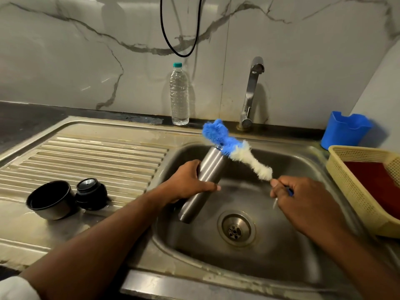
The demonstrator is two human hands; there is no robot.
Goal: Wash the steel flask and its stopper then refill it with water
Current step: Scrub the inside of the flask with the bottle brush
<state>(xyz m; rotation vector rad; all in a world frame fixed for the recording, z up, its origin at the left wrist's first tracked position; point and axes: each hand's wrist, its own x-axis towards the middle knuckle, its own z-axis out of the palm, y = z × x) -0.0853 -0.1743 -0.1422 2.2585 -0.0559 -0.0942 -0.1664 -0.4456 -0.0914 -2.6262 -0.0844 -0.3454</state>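
Both hands are closed: left hand [190, 182] grips the flask [202, 182], right hand [303, 198] pinches the bottle brush [236, 148]

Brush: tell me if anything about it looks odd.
The brush is bent: its blue tip kinks at the flask mouth, not yet inside. Its bristles look matted. Nothing else stands out.

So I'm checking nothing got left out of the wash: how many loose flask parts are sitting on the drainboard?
2. The cup lid stands mouth up at the drainboard's near left. The stopper sits just right of it. None seem hidden.
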